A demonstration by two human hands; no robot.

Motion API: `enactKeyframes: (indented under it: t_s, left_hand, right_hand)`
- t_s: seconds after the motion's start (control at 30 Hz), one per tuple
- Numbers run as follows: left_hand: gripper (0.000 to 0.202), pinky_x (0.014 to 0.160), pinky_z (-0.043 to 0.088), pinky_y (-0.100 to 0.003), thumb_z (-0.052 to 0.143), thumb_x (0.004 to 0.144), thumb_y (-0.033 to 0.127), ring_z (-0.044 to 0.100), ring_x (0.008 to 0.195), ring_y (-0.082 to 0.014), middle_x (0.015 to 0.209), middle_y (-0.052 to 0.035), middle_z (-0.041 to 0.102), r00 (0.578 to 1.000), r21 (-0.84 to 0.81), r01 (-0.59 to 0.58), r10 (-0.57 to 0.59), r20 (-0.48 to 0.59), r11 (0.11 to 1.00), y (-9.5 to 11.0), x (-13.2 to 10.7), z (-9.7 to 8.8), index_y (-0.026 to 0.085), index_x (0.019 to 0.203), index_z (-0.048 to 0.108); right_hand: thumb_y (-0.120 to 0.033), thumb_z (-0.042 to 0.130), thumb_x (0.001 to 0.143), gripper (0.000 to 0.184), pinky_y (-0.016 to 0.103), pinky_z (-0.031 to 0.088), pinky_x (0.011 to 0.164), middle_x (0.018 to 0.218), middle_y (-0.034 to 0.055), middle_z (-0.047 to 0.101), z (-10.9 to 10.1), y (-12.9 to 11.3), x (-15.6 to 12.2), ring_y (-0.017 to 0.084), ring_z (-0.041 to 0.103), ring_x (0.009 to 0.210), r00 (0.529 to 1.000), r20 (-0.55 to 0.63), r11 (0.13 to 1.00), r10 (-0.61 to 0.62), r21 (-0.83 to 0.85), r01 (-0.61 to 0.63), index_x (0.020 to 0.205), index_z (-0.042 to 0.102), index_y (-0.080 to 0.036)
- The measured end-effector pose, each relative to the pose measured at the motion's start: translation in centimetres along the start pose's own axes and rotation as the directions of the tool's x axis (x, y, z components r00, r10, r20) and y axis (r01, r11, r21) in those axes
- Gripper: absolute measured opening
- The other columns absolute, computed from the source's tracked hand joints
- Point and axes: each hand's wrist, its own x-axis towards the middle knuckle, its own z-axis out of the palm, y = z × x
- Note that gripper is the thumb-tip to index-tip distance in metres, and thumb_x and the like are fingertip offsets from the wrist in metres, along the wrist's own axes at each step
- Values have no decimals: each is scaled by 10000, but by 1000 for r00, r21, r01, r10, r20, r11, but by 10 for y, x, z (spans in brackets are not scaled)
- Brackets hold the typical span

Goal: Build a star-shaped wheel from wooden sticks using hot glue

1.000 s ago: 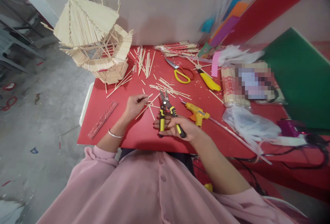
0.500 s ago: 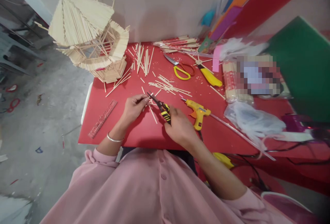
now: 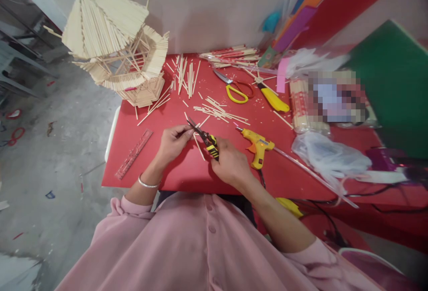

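My left hand (image 3: 172, 141) pinches a thin wooden stick (image 3: 197, 126) just above the red table (image 3: 133, 117). My right hand (image 3: 229, 164) is closed round the black-and-yellow handles of a pair of snips (image 3: 204, 138). The snips' blades point up and left and meet the stick right at my left fingertips. More loose sticks (image 3: 217, 111) lie scattered just beyond both hands.
A stick-built model house (image 3: 115, 47) stands at the table's far left corner. A ruler (image 3: 133, 154) lies left of my hands. A yellow glue gun (image 3: 257, 145), yellow-handled scissors (image 3: 236, 92), a yellow knife (image 3: 274, 100), stick bundles and plastic bags lie to the right.
My right hand turned over and closed on the snips, swinging their blades left to the stick in my left hand. The left hand stayed where it was.
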Motion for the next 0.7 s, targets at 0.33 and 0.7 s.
enactKeyframes:
  t_s: [0.33,0.7]
  left_hand:
    - [433,434,286,-206,709,824,546,383,454,-68,474,33,470,995,9,48,-49,86,999,-2,-7,-3,163,630,651]
    - [473,380,183,-204,806,704,582,279,370,-25,479,39,500,953,-230,254,-204,223,939,6,-9,-2,158,633,609]
  right_hand:
    - [-144,503,841,608,399,465,985,1311,185,609,4,18,3,311,566,1240,981,-62,978,-186,82,190,1445,443,-106]
    - [-202,499,868,523,452,482,953,1263,198,636,6,17,3,352,581,1210,987,-82,990,-139,6,140,1384,504,-113]
